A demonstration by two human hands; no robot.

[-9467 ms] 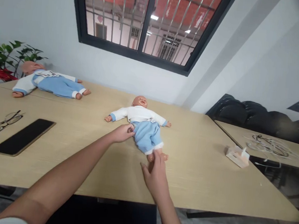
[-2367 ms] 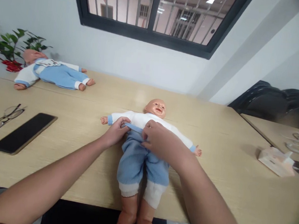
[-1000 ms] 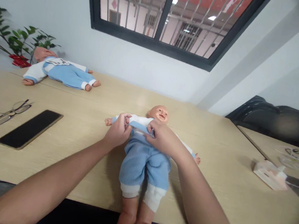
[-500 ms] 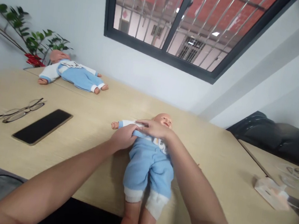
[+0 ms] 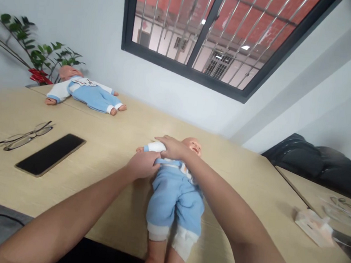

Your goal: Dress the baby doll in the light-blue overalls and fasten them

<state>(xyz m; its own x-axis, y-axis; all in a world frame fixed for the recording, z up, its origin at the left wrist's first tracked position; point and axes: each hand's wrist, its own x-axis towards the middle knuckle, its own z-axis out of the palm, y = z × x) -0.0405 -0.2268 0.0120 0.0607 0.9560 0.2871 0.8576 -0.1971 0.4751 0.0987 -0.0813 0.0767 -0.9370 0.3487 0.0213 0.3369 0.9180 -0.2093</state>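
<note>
A baby doll [image 5: 176, 197] in blue trousers and a white and blue top lies face up on the wooden table [image 5: 107, 203], its feet towards me. My left hand [image 5: 143, 164] is closed on the blue hem of the doll's top, at the waist on the left side. Just above it, my right hand [image 5: 174, 147] lies over the doll's chest and sleeve, index finger stretched out across the sleeve; its other fingertips are partly hidden. My right forearm covers part of the doll's chest and its other arm.
At the back left lies a second doll [image 5: 95, 96] beside a plant [image 5: 41, 54]. Glasses [image 5: 27, 135] and a phone [image 5: 50, 154] are at the left. A tissue box [image 5: 314, 226] stands right, near black chairs [image 5: 323, 161].
The hem has been drawn down and away from the sleeve slightly. My right hand has shifted up a little, its index finger now more extended. The view has tilted slightly.
</note>
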